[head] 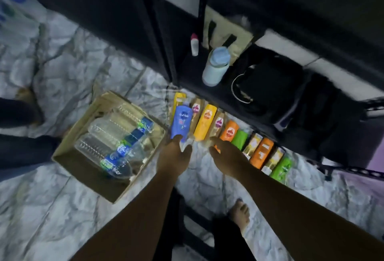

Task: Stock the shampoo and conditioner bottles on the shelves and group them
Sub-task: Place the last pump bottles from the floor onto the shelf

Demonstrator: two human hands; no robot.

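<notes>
**Inspector:** Nearest the camera, a bare foot (240,212) stands on the marbled floor (41,208). Two bare forearms reach forward from the near edge.

**Clerk:** And the hands?

**Inspector:** The left hand (173,153) has its fingers (186,150) closed on the near end of a blue bottle (181,122), which lies on the floor at the left end of the row. The right hand (225,152) rests over the near ends of the bottles in the middle of the row; motion blur prevents me from telling whether its fingers are clenched or loose.

**Clerk:** Describe the row.

**Inspector:** The bottles lie side by side on the floor, just in front of the dark shelf unit (207,86), running from far left to near right. After the blue one: a gold bottle (196,111), a yellow bottle (206,122), another gold, an orange bottle (229,130), a green bottle (240,139), then gold, orange, gold and green again. A further yellow bottle (178,100) lies behind the blue one.

**Clerk:** To the left?

**Inspector:** An open cardboard box (87,121) holds clear water bottles (116,136) with blue labels.

**Clerk:** Farther off?

**Inspector:** On the lowest shelf stand a pale blue flask (216,65) and a small white bottle with a pink cap (194,44); a beige bag (226,30) sits behind them and a black bag (268,88) to their right.
</notes>
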